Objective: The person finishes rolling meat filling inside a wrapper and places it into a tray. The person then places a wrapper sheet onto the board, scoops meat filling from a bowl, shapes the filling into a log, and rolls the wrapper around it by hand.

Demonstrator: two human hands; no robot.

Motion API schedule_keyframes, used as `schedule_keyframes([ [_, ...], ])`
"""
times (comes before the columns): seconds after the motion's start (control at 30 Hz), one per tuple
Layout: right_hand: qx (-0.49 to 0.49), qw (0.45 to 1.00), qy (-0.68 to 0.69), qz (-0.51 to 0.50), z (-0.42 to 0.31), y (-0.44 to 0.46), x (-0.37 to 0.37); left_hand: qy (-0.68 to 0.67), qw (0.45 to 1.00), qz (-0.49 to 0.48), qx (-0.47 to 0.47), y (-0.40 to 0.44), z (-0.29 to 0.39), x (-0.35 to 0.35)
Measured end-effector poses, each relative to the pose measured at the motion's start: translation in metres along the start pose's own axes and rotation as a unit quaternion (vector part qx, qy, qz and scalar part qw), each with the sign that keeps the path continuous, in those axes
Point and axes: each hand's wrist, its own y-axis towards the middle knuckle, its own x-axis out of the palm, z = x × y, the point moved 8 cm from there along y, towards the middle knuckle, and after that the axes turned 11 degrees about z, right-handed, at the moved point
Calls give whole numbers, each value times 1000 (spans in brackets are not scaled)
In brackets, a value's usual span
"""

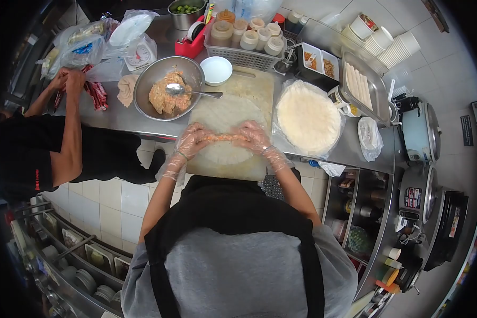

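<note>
Both hands wear clear plastic gloves. My left hand (pixel 193 140) and my right hand (pixel 253 138) hold the two ends of a thin strip of orange-pink filling (pixel 222 138), which lies across a pale round wrapper sheet (pixel 228 114) on a cutting board (pixel 266 90). Their fingers are closed around the strip's ends. Behind my left hand is a steel bowl (pixel 141 95) of minced filling (pixel 164 99) with a metal spoon (pixel 176 89) resting in it. To the right of the board, a stack of round wrapper sheets (pixel 308 116) lies on plastic.
A small white bowl (pixel 216 70) stands behind the board, near a basket (pixel 241 58) of sauce bottles. Rolled pieces (pixel 358 85) lie in a steel tray (pixel 377 108) at back right. On the left, a co-worker's hands (pixel 70 78) are over red packets (pixel 96 95).
</note>
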Motion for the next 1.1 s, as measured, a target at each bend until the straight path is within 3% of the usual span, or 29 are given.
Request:
schedule_keyframes([
  [0.07,17,999,-13,28,7,-7,-12,-43,998,17,-37,1,16,-15],
  [0.27,-6,998,-15,58,11,-18,-17,53,992,118,-5,-6,45,-47],
  [0.3,-23,997,-17,72,8,-16,-22,76,992,98,29,-7,52,-42],
  [0.4,53,995,34,83,26,-25,-29,114,983,44,136,-12,74,-19],
  [0.47,29,998,18,52,33,-28,-20,101,972,11,213,-21,84,10],
  [0.57,18,999,2,48,27,-25,-26,113,962,-88,234,-25,88,50],
  [0.7,18,1000,-21,8,35,-32,-27,144,957,-87,238,-21,99,62],
  [0.8,84,996,-11,12,33,-37,-30,182,949,-81,246,-21,97,69],
  [0.9,102,991,-13,86,-16,-27,-60,177,955,-85,221,-18,93,71],
  [0.97,46,995,-77,39,-39,-34,-45,155,970,-98,157,-15,86,71],
  [1.0,19,994,-109,16,-46,-35,-37,141,974,-65,168,-15,89,63],
  [1.1,-15,989,-135,67,-43,-35,-18,108,979,13,174,-13,101,35],
])
